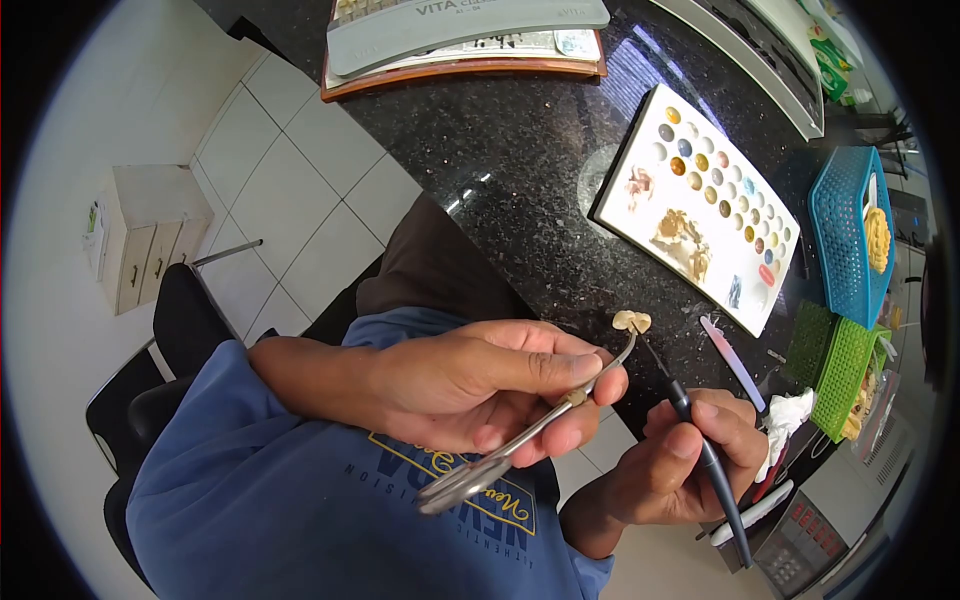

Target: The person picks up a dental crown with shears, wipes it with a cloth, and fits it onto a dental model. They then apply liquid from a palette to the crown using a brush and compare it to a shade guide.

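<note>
My left hand (480,385) is closed around metal locking forceps (488,470), which point up and to the right with a curved tip. At that tip sits a small cream-coloured dental crown (631,321) with a tooth-like, lobed outline. My right hand (690,450) pinches a thin brush (712,462) with a dark handle, slanting up to the left. Its fine tip overlaps the lower right side of the crown in this view. Beyond both hands lies a white palette (655,215) with rows of coloured wells and brown smears of mixed stain.
Right of the palette stand a blue basket (835,240) and a green basket (845,375). A pale nail-file-like strip (733,362) and crumpled tissue (790,425) lie on the black speckled counter (500,150). A grey VITA case (465,35) rests at the back.
</note>
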Available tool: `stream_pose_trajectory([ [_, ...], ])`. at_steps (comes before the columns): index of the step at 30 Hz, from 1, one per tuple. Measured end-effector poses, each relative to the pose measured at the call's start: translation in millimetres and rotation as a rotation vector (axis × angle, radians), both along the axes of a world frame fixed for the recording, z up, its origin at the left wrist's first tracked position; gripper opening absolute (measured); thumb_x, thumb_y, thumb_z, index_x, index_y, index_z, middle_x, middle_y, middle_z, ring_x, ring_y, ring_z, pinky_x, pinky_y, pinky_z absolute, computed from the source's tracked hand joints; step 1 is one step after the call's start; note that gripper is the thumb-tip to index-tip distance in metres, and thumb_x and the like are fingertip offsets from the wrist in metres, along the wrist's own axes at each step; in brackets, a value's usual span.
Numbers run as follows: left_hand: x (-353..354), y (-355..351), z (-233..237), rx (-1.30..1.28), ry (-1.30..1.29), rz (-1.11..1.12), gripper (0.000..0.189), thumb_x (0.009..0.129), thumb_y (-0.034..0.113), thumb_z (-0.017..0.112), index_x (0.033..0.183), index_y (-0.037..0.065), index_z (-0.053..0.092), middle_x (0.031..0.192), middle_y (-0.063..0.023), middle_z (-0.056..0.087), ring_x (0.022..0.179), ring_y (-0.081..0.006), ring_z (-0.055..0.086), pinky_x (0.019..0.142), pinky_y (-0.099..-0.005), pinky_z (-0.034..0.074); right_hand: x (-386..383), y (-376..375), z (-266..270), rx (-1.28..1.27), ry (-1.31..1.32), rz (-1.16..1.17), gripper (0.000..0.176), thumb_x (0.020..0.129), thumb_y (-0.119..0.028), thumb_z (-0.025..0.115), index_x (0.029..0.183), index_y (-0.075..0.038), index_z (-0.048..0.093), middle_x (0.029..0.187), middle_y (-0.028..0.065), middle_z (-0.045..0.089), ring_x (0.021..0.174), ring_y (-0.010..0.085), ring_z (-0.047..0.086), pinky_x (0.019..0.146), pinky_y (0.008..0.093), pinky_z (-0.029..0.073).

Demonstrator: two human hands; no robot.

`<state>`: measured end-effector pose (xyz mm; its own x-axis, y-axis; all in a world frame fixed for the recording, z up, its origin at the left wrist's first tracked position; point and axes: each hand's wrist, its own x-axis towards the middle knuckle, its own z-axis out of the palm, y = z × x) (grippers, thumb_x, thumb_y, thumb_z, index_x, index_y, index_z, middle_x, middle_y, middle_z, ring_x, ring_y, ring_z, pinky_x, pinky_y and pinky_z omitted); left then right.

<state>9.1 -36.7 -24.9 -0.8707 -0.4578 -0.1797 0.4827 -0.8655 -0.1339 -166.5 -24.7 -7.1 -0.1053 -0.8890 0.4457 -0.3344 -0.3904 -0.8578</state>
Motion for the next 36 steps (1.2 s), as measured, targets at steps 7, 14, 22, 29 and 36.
stream_pose_trajectory([
  [7,2,-6,9,-0.013,-0.106,-0.047,0.023,0.098,0.028,0.038,0.095,0.006,0.045,0.061,-0.0042,0.052,0.049,-0.006,0.048,0.04,-0.0153,0.039,1,-1,0,0.012,0.006,0.041,0.018,0.079,-0.01,0.064,0.089,0.001,0.054,0.066,0.0082,0.055,0.052,0.0141,0.054,0.048,0.0225,0.042],
  [14,2,-6,9,-0.01,-0.098,-0.04,0.023,0.098,0.028,0.039,0.095,0.006,0.045,0.061,-0.0043,0.052,0.049,-0.0061,0.048,0.04,-0.0151,0.04,0,-2,-1,-0.008,0.021,0.062,0.018,0.077,-0.007,0.064,0.087,0.003,0.054,0.069,0.0089,0.056,0.052,0.0148,0.056,0.046,0.0232,0.043],
  [22,1,-10,19,-0.193,-0.305,-0.116,0.021,0.095,0.026,0.045,0.092,0.006,0.047,0.064,-0.0075,0.057,0.052,-0.0081,0.053,0.044,-0.017,0.043,-10,0,1,-0.14,-0.035,0.025,0.023,0.082,-0.016,0.065,0.092,-0.001,0.052,0.07,0.008,0.053,0.05,0.0133,0.052,0.046,0.0217,0.041],
  [29,-5,3,27,-0.726,-0.662,0.082,0.02,0.096,0.015,0.041,0.095,-0.002,0.05,0.084,-0.0166,0.063,0.081,-0.0195,0.065,0.073,-0.028,0.052,-69,-7,38,-0.232,0.107,-0.293,0.028,0.09,-0.026,0.056,0.096,0.001,0.048,0.092,0.0136,0.047,0.086,0.0249,0.057,0.071,0.0301,0.051],
  [36,-12,11,24,-0.818,-0.8,0.188,0.022,0.094,0.011,0.048,0.096,-0.009,0.057,0.091,-0.0163,0.062,0.085,-0.0199,0.064,0.077,-0.0295,0.052,-92,-31,86,0.138,0.731,-0.123,0.033,0.076,0.003,0.063,0.109,0.002,0.058,0.075,0.0105,0.057,0.065,0.0173,0.059,0.063,0.0286,0.047],
])
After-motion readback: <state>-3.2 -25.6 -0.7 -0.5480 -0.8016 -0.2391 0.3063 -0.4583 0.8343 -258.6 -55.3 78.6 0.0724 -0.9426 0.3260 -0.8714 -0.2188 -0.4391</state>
